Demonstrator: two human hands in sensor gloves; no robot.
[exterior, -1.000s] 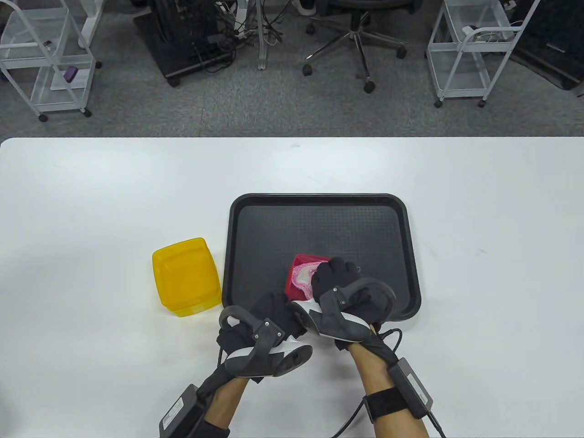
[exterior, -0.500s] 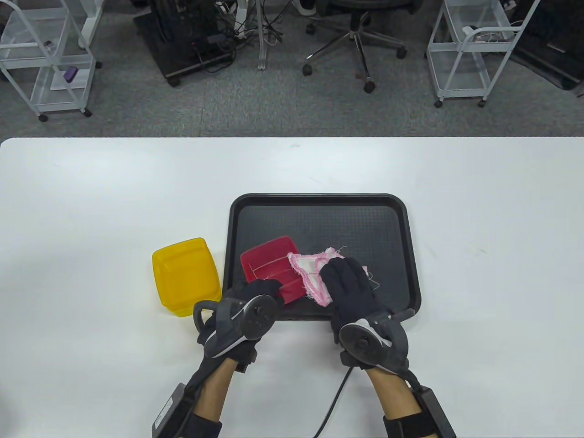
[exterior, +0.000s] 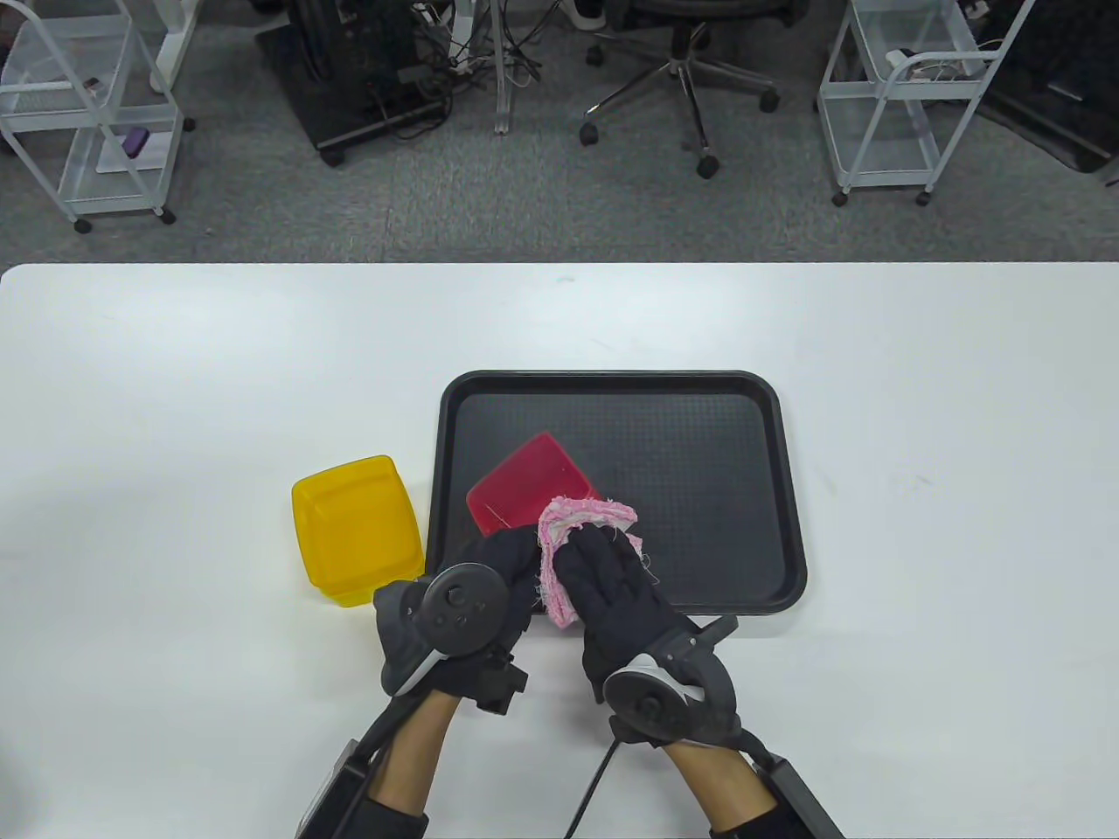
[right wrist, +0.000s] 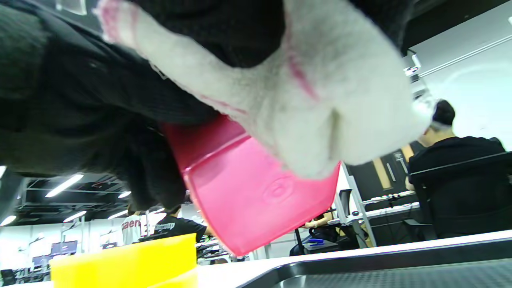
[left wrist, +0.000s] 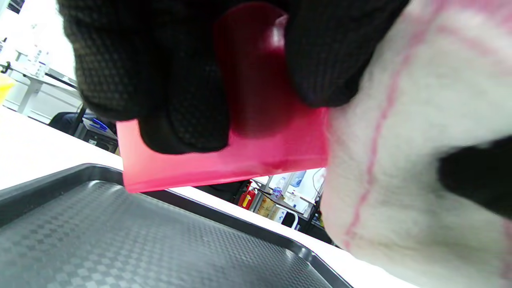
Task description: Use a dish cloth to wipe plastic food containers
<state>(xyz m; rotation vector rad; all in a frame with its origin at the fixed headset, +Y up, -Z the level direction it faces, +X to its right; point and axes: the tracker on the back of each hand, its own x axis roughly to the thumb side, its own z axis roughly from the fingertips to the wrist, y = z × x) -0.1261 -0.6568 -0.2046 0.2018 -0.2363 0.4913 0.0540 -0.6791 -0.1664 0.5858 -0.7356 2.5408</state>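
Over the near left corner of the black tray (exterior: 761,489), the left hand (exterior: 489,568) holds a red plastic container (exterior: 524,489) tilted up off the tray floor, its fingers (left wrist: 180,100) clenched around the near wall. The right hand (exterior: 612,594) presses a pink-and-white dish cloth (exterior: 568,533) against the container's right side, fingers wrapped over the cloth. A yellow container (exterior: 357,529) sits on the white bench (exterior: 175,393), just beside the tray's left edge.

Judging by this, the wiping of the red container is under way. The next move likely calls for rubbing the cloth along the wall while the left hand keeps a firm hold and turns the container to bring up unwiped faces. The yellow container appears still to be done.

From above, the hands hide where cloth meets plastic. The left wrist view shows the cloth bunched against the container's edge, clear of the tray. The right wrist view shows the container's outer base, with a small embossed mark.
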